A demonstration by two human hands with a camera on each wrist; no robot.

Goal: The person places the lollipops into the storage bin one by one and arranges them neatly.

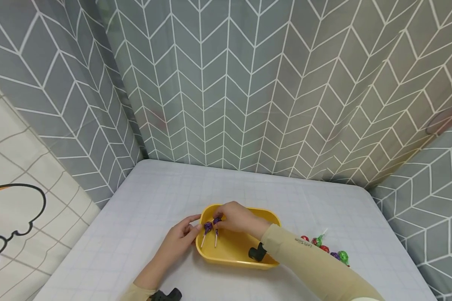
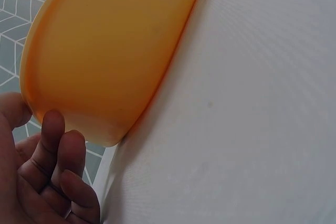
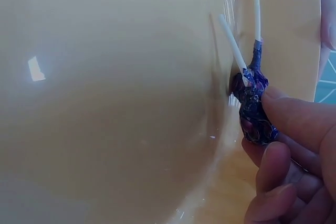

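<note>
The purple lollipop (image 1: 217, 220) should be light and hard, its foil-like wrapper perhaps slippery; the head suits a pinch, and the right hand (image 1: 236, 217) pinches it there; a second purple lollipop (image 1: 208, 227) lies just beside; both are inside the yellow tray (image 1: 229, 247), whose end the left hand (image 1: 180, 238) grips; wrapped sweets (image 1: 342, 256) lie rightward on the table (image 1: 135, 234).

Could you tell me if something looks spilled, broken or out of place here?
No, nothing stands out. The yellow tray shows no visible damage, and the two purple lollipops inside look wrapped, one pinched by the right hand. Other wrapped sweets lie on the table, near the right sleeve.
</note>
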